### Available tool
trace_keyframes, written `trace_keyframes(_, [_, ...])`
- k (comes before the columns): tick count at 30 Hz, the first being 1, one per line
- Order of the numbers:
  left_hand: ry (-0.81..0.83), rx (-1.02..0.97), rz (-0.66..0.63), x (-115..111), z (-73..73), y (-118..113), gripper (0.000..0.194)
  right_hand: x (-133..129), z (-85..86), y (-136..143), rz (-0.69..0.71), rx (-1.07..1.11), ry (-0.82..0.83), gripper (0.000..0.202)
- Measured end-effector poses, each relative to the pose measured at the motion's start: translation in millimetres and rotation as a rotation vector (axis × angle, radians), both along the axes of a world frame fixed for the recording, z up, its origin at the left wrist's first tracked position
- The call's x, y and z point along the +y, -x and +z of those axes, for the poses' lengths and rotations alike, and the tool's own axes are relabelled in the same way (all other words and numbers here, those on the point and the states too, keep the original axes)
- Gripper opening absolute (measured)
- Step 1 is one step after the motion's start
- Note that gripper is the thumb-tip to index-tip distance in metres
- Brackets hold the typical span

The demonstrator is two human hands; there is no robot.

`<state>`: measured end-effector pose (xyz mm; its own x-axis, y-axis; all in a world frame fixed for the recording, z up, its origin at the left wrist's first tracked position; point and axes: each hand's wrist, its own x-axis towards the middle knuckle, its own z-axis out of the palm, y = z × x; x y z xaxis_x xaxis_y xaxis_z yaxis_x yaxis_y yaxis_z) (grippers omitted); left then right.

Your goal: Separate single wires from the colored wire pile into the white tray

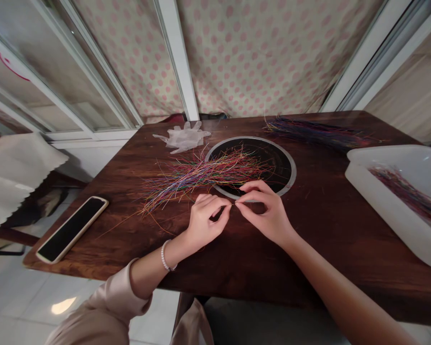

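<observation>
Round black disc with silver rim [285, 165], set in the dark brown wooden tabletop [319, 215]: landmark. Left hand [204, 218] and right hand [269, 211], at its near edge: fingers of each closed in a fingertip pinch, a thin, barely visible strand [233, 204] between them. Risk: so fine a piece, gripped by the tips alone, could slip or bend under uneven pull. Loose bundle of thin multicoloured strands [201, 175], lying partly on the disc and reaching left of it, just beyond the hands: splayed ends could snag on the knuckles or white beaded bracelet [164, 256], dragging others askew. Darker blue-and-red bundle [312, 132], far right of the disc: stray ends could tangle if brushed. White plastic tub [377, 201], right of the disc, with reddish strands [409, 194] inside: an elbow could nudge it. Dark-screened phone in pale case [72, 230], left of the disc, near the edge: a sleeve sweep could shift it.
</observation>
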<state>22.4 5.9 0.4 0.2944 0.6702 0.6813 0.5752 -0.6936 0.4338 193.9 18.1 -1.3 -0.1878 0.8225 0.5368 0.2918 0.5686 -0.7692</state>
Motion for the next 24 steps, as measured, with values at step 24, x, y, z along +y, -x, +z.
trace_keyframes(24, [-0.016,-0.071,0.021,-1.0,-2.5,0.2,0.011,-1.9,-1.4,5.7,0.054,0.177,0.316,0.008])
